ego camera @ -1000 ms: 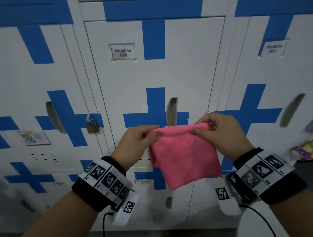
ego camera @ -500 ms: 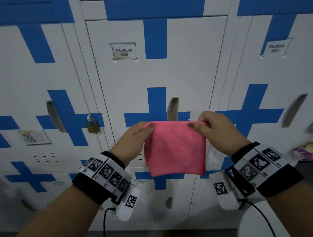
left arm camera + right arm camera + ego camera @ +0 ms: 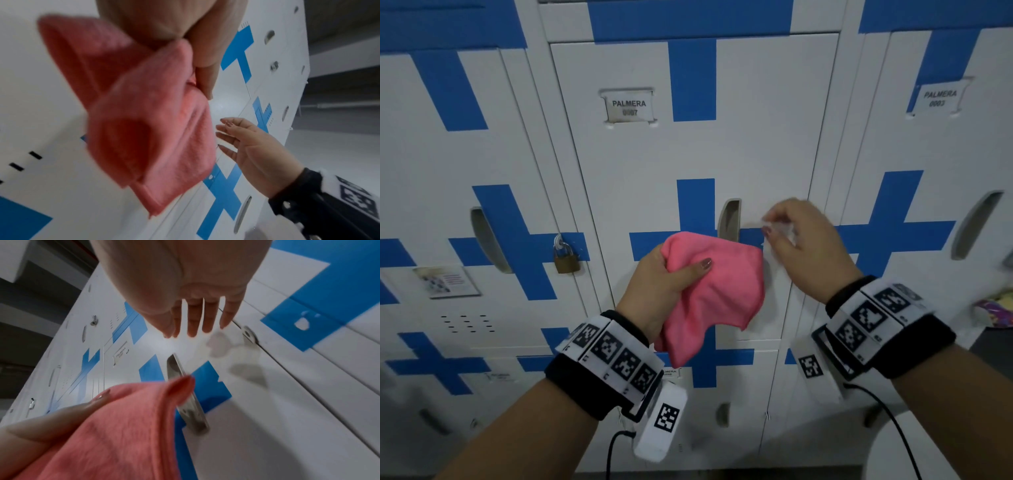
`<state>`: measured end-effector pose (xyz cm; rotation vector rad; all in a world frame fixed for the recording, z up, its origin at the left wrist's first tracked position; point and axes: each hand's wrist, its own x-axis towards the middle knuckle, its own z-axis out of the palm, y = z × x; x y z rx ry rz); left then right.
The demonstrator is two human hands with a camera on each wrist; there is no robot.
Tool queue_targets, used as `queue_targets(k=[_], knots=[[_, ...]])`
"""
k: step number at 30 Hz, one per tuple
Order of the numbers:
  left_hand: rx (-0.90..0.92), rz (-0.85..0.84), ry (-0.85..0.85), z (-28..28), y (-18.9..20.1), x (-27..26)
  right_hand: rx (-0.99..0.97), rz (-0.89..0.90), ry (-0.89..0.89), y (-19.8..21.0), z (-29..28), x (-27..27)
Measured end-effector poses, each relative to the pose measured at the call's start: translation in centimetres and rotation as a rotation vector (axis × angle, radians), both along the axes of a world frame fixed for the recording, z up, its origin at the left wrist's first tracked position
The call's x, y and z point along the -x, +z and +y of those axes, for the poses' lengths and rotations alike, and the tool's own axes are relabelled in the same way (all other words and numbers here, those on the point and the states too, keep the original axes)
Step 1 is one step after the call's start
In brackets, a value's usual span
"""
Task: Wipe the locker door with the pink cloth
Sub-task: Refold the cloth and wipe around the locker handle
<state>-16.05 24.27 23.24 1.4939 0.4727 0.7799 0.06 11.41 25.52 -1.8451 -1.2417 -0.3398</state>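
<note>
The right hand [image 3: 808,246] has let go of the pink cloth [image 3: 717,294] and now hangs just right of it, fingers spread and holding nothing. The left hand [image 3: 666,287] alone bunches the cloth, thumb clamped across it, near the locker door [image 3: 756,137] at its handle [image 3: 729,219]. Wiping can probably begin one-handed.

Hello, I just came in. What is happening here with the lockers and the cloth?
A person stands before a wall of white and blue lockers. The left hand grips a bunched pink cloth in front of the middle locker door, near its handle recess. The right hand is empty, fingers straight, beside the cloth and not touching it. The cloth is not yet pressed on the door, so wiping has not begun. A padlock hangs on the locker to the left.
</note>
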Motion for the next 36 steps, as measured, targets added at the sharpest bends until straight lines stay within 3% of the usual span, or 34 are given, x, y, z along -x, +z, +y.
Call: queue_targets(k=[3,5,10,16,22,36], knots=[[0.059,-0.053,0.039,-0.2,0.0,-0.1,-0.109,-0.203,-0.115,2.0,0.5,-0.7],[0.023,-0.117,0.177,-0.4,-0.1,-0.1,-0.134,-0.273,-0.150,2.9,0.8,-0.9],[-0.269,-0.284,0.463,-1.9,0.4,-0.4,-0.025,-0.324,-0.197,3.1,1.2,-1.1],[-0.526,-0.153,0.294,-3.4,1.0,-3.9,0.127,-0.309,-0.214,2.7,1.5,-1.4],[-0.774,-0.082,0.259,-3.2,-0.3,-6.3,0.172,-0.302,-0.208,3.0,1.3,-1.3],[-0.706,-0.009,0.195,-4.5,-1.9,-8.5,0.225,-0.304,-0.198,3.3,1.0,-1.1]])
